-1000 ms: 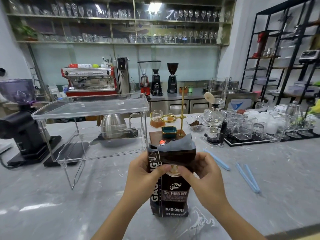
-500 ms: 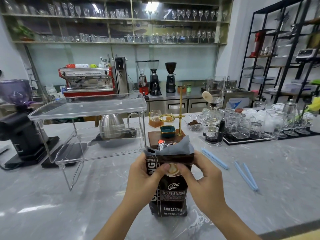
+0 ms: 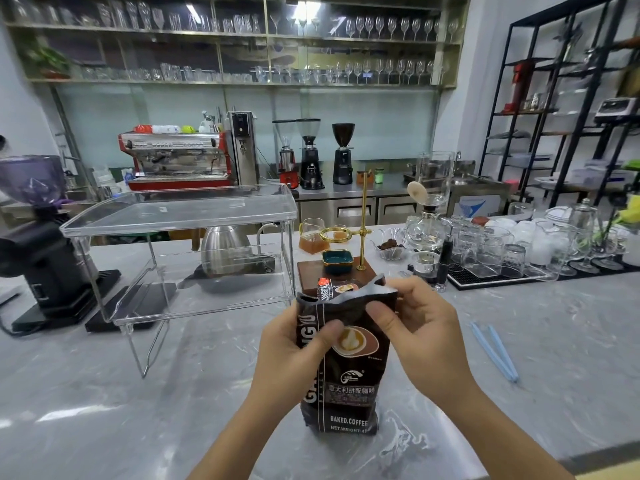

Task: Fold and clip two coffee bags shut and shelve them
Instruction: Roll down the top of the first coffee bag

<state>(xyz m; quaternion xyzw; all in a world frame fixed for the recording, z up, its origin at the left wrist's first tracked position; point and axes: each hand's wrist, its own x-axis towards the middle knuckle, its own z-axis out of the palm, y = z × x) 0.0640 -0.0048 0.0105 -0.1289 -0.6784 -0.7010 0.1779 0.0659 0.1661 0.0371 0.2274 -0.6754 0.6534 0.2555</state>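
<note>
A dark brown coffee bag (image 3: 349, 386) stands upright on the grey marble counter (image 3: 138, 410) in front of me. My left hand (image 3: 294, 348) grips its upper left side, thumb across the front. My right hand (image 3: 419, 327) pinches the crumpled top edge at the right. A second coffee bag (image 3: 327, 289) with a red spot shows just behind the first, mostly hidden. Two light blue clips (image 3: 497, 351) lie on the counter to the right. A clear acrylic two-level shelf (image 3: 180, 216) stands to the left.
A wooden pour-over stand (image 3: 346, 268) with a brass pole and a teal dish sits right behind the bags. A steel kettle (image 3: 227, 251) is behind the shelf. A black grinder (image 3: 38, 237) stands far left. Several glasses on a black mat (image 3: 502, 258) fill the right.
The bag's top has been bent over forward and crumpled lower. My right hand moved up to the top right corner, and the second bag now peeks out behind.
</note>
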